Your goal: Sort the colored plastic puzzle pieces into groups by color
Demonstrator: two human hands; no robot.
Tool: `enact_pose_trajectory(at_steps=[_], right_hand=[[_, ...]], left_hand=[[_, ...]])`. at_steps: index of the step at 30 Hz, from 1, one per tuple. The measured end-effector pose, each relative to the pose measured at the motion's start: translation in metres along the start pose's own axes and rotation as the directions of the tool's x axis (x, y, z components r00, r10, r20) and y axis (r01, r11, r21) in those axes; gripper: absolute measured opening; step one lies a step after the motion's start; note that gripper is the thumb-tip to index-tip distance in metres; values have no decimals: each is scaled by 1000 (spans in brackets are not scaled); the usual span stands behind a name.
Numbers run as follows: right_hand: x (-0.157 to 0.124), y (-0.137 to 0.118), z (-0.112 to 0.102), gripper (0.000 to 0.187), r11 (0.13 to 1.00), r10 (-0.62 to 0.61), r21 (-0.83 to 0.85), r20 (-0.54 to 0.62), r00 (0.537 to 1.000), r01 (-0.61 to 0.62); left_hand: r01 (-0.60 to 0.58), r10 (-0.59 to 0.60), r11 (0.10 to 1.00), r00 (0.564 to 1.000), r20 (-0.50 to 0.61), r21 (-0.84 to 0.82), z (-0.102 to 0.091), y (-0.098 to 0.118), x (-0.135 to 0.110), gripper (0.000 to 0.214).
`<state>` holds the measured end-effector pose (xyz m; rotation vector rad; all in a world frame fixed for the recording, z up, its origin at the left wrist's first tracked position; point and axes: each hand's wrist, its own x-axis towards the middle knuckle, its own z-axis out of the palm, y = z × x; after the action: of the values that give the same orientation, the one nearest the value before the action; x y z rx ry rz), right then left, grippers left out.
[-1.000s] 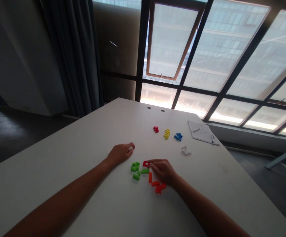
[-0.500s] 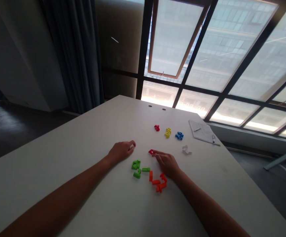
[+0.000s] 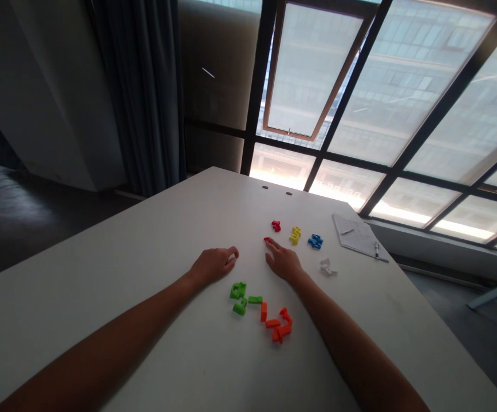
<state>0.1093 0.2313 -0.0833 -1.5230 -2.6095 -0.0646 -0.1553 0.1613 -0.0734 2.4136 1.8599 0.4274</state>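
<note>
The underside of the left hand (image 3: 213, 266) was hidden from the head camera, so it could not be established whether anything lay within its loosely curled fingers. No held object was visible, and the hand was resting on the white table (image 3: 141, 326). The right hand (image 3: 283, 263) was found open, with its fingers extended forward and to the left, and nothing was seen closed within it.

A small red plastic piece (image 3: 267, 239) was located at the tip of the right index finger. Whether it was touching the finger or lay just beside it could not be determined. The piece was too small and too partly covered for its outline to be made out, and its long axis could not be read.

Just ahead of the right hand, a red plastic piece (image 3: 276, 226), a yellow plastic piece (image 3: 295, 234) and a blue plastic piece (image 3: 315, 241) were noted in a row. A white plastic piece (image 3: 328, 267) lay to the right of the hand. Farther ahead and to the right were a sheet of written paper (image 3: 354, 234) and a pen (image 3: 376, 250). Green plastic pieces (image 3: 239, 290) and orange plastic pieces (image 3: 272, 323) were recorded nearer the person, between the forearms.
</note>
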Motion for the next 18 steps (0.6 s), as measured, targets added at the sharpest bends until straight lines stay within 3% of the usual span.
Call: enact_pose_trajectory(at_steps=[8, 18], right_hand=[[53, -8, 13, 66, 983, 170, -64, 4, 985, -170], [88, -11, 19, 72, 957, 283, -69, 34, 958, -281]], left_hand=[[6, -6, 1000, 1000, 4, 1, 4, -3, 2, 24], [-5, 5, 1000, 1000, 3, 9, 3, -2, 1, 24]])
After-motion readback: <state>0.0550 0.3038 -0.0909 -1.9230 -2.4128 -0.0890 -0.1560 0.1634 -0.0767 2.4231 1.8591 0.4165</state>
